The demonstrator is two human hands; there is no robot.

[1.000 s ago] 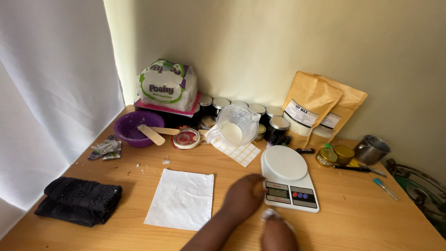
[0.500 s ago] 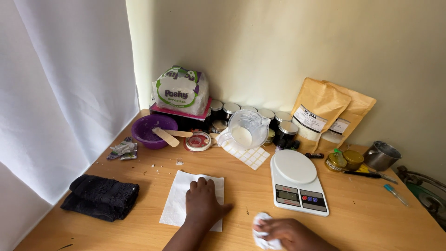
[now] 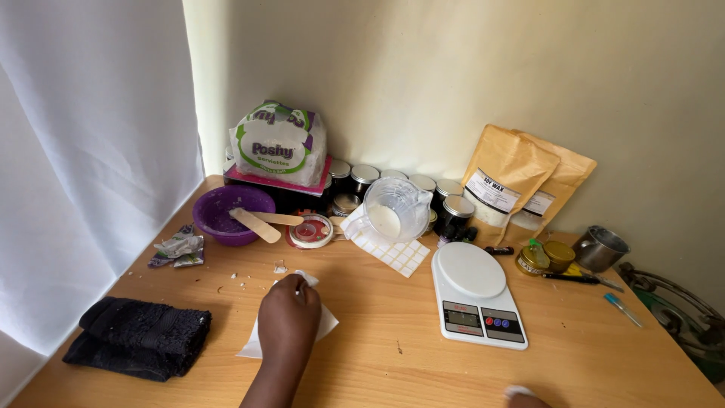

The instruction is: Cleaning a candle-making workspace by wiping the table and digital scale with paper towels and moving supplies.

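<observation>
A: Where is the left hand (image 3: 289, 321) at this moment?

B: It lies on the white paper napkin (image 3: 326, 323), in the front part of the wooden surface (image 3: 589, 355). The fingers are bent and they pinch the far corner of the napkin, which is lifted a little. The rest of the napkin is flat under the palm.

A: And the right hand (image 3: 527, 399)?

B: Only a small part of it shows at the bottom edge, in front of the white kitchen scale (image 3: 476, 302). Something small and white is at it, but I cannot tell if the hand is open or closed.

A: What is around the napkin?

B: To the left, near the front corner, there is a folded black towel (image 3: 140, 337). Behind the napkin some small white crumbs (image 3: 279, 267) lie on the wood. Further back stands a purple bowl (image 3: 226, 215) with a flat wooden stick (image 3: 255, 225) resting in it, and just beside the bowl a small round tin (image 3: 311, 231). A clear plastic jug (image 3: 394, 210) stands on a sheet of white stickers (image 3: 393, 252).

A: And at the wall?

B: A pack of napkins (image 3: 279, 145) on a pink box, a row of dark jars with metal lids (image 3: 456, 211), and two brown paper pouches (image 3: 507, 181). At the far right is a small metal cup (image 3: 600, 248).
</observation>
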